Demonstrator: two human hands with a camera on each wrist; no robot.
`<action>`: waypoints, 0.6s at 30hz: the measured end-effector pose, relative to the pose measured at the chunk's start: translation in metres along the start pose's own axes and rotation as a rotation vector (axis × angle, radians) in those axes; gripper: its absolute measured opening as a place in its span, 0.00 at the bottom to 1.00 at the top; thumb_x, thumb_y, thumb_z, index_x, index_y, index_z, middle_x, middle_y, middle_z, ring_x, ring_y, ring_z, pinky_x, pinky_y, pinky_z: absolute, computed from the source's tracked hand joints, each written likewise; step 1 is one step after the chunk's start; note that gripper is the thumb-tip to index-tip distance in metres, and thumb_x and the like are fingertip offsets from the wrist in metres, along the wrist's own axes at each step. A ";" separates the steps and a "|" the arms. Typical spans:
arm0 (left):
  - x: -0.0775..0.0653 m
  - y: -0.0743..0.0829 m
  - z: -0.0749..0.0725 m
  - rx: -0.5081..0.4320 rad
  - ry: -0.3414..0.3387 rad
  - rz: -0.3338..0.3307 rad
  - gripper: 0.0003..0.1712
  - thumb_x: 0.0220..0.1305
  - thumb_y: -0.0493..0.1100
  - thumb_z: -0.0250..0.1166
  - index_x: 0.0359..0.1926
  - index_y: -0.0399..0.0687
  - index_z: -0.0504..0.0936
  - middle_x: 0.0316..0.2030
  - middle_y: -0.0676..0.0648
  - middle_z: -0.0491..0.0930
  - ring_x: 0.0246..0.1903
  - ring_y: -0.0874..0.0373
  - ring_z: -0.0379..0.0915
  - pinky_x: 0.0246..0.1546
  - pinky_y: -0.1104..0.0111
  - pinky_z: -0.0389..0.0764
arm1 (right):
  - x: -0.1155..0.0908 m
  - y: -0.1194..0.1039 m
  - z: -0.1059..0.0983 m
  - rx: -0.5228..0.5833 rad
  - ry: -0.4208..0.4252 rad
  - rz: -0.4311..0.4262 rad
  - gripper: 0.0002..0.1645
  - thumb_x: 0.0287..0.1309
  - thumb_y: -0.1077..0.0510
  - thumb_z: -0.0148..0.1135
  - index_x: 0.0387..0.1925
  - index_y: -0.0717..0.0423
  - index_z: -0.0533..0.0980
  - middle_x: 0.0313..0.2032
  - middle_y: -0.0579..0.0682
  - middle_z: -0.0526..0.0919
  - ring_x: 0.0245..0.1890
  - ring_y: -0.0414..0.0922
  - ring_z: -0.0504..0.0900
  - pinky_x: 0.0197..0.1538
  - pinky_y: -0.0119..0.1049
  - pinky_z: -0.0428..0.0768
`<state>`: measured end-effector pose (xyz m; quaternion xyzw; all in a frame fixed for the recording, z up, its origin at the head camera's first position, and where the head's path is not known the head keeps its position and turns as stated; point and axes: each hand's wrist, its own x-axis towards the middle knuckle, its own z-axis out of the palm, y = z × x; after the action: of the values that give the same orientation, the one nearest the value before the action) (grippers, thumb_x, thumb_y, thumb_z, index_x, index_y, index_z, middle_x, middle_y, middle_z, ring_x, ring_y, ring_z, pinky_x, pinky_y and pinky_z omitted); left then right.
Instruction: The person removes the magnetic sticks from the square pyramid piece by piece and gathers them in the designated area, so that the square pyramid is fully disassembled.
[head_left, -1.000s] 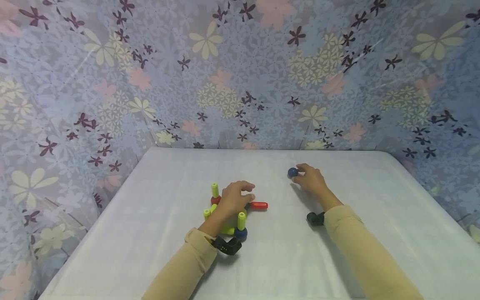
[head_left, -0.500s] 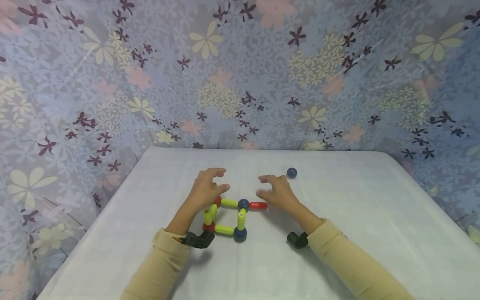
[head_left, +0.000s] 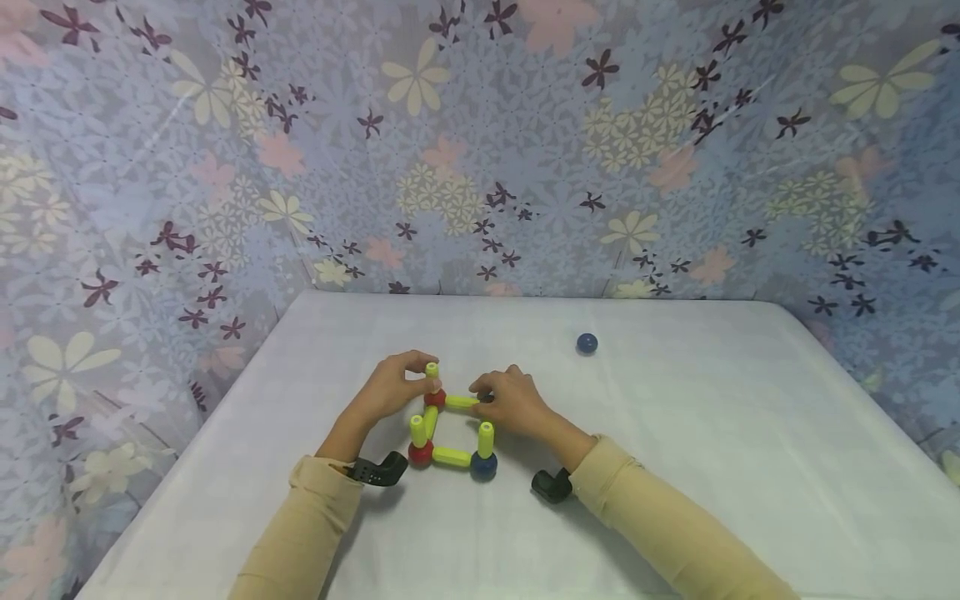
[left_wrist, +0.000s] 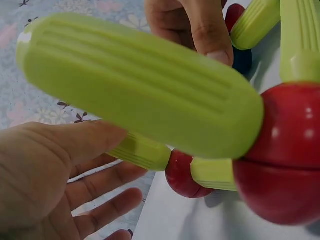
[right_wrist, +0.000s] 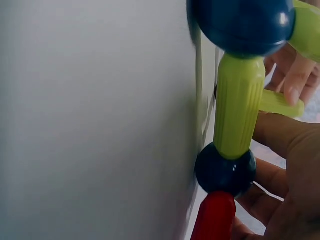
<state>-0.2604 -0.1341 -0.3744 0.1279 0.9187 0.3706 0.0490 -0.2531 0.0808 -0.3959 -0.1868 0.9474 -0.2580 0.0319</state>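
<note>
A square frame of magnetic building rods and balls lies on the table. My left hand (head_left: pixel 390 387) pinches the upright yellow-green rod (left_wrist: pixel 142 152) on the far red ball (head_left: pixel 435 400) between thumb and fingers. My right hand (head_left: pixel 517 404) holds the far blue ball (right_wrist: pixel 225 170), which it mostly covers in the head view. From that ball a red rod (right_wrist: pixel 215 217) sticks out, hidden in the head view. Two more upright yellow-green rods stand on the near red ball (head_left: pixel 421 452) and the near blue ball (head_left: pixel 483 465). Flat yellow-green rods (head_left: pixel 452 457) link the balls.
A loose blue ball (head_left: pixel 587 343) lies on the white table (head_left: pixel 697 400), beyond my right hand. Flower-patterned cloth (head_left: pixel 480 167) hangs behind the table's far edge. Each wrist wears a black camera mount (head_left: pixel 552 485).
My right hand has let go of the loose blue ball and moved left to the frame's far blue ball. My left hand has moved left, then taken hold of the far upright rod.
</note>
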 end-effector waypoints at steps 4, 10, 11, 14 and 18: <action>0.002 0.000 0.002 -0.006 0.018 -0.001 0.21 0.60 0.48 0.64 0.55 0.50 0.78 0.52 0.44 0.79 0.58 0.46 0.70 0.56 0.48 0.71 | 0.002 -0.002 0.002 -0.021 -0.028 0.000 0.16 0.51 0.50 0.67 0.43 0.48 0.83 0.40 0.43 0.86 0.38 0.43 0.69 0.45 0.41 0.65; 0.002 0.008 0.011 -0.023 0.037 -0.013 0.17 0.59 0.47 0.65 0.49 0.51 0.81 0.48 0.46 0.82 0.56 0.48 0.72 0.57 0.50 0.70 | -0.002 0.006 -0.001 -0.038 -0.025 0.001 0.13 0.52 0.52 0.67 0.42 0.46 0.83 0.40 0.42 0.86 0.38 0.42 0.70 0.45 0.41 0.66; 0.002 0.010 0.013 -0.026 0.037 -0.012 0.17 0.59 0.47 0.65 0.49 0.50 0.81 0.48 0.46 0.82 0.56 0.48 0.72 0.57 0.50 0.69 | -0.003 0.008 -0.003 -0.042 -0.025 0.005 0.13 0.52 0.52 0.67 0.42 0.46 0.83 0.40 0.41 0.86 0.38 0.42 0.70 0.45 0.40 0.66; 0.002 0.016 0.022 -0.021 0.037 -0.004 0.15 0.58 0.48 0.66 0.47 0.52 0.81 0.46 0.47 0.82 0.56 0.49 0.71 0.57 0.50 0.69 | -0.009 0.017 -0.008 -0.038 -0.037 0.023 0.13 0.51 0.52 0.68 0.41 0.45 0.83 0.39 0.40 0.86 0.37 0.41 0.69 0.45 0.40 0.66; 0.002 0.026 0.035 -0.007 0.032 0.008 0.12 0.58 0.49 0.66 0.44 0.56 0.82 0.45 0.49 0.82 0.55 0.50 0.71 0.55 0.50 0.70 | -0.019 0.030 -0.017 -0.039 -0.061 0.036 0.13 0.50 0.52 0.68 0.41 0.44 0.83 0.38 0.40 0.85 0.37 0.41 0.68 0.44 0.39 0.65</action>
<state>-0.2506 -0.0920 -0.3818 0.1257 0.9175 0.3758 0.0332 -0.2487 0.1196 -0.3973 -0.1781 0.9540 -0.2331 0.0619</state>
